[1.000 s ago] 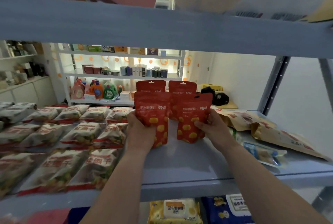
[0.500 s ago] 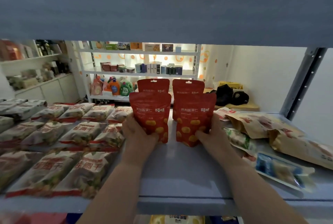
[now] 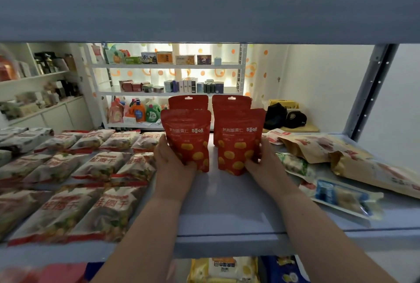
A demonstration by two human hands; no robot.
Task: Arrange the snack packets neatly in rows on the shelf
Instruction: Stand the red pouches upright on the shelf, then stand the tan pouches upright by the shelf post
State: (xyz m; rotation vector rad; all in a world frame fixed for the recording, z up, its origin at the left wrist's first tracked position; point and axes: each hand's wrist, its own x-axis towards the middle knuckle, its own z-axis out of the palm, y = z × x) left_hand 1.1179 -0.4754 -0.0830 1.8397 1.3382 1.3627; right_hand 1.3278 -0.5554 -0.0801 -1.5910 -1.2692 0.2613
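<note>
Left hand [image 3: 172, 164] is gripping the left red pouch [image 3: 187, 139], right hand [image 3: 264, 162] the right pouch [image 3: 238, 141]. Both are standing upright; letting go unevenly is risking toppling them onto the rear pair

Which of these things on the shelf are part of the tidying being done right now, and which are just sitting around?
In the job:
- front red pouches, one in each grip: left hand, right hand
- two back red pouches standing behind
- shelf

Just lying about:
- rows of pale packets
- brown bags
- black caps
- detergent bottles
</note>
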